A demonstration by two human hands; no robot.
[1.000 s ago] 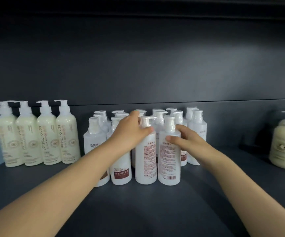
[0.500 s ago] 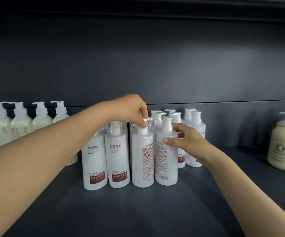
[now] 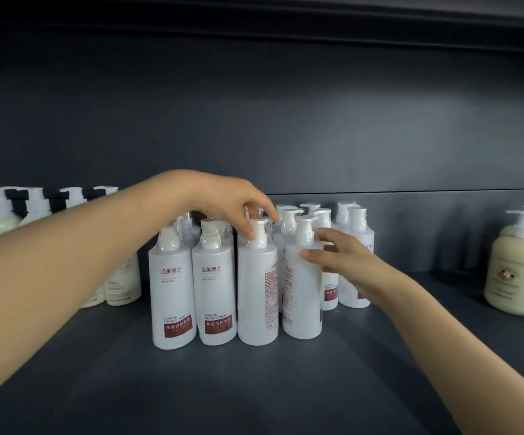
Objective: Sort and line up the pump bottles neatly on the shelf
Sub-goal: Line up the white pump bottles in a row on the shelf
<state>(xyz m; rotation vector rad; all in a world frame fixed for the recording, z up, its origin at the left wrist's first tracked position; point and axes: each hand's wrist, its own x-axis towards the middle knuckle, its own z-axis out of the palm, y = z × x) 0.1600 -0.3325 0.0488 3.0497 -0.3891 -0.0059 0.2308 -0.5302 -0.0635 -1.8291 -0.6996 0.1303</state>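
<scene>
Bare shelf floor (image 3: 254, 397) runs across the front, open for reaching in. In the middle, white pump bottles (image 3: 172, 296) stand packed, touching. The left cream bottles (image 3: 122, 277) stand just beside them; a wide gap separates the right cream bottles (image 3: 515, 274).

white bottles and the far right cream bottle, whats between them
Bare dark shelf between the white bottles and the cream bottle, in the head view; the right forearm crosses in front.
</scene>
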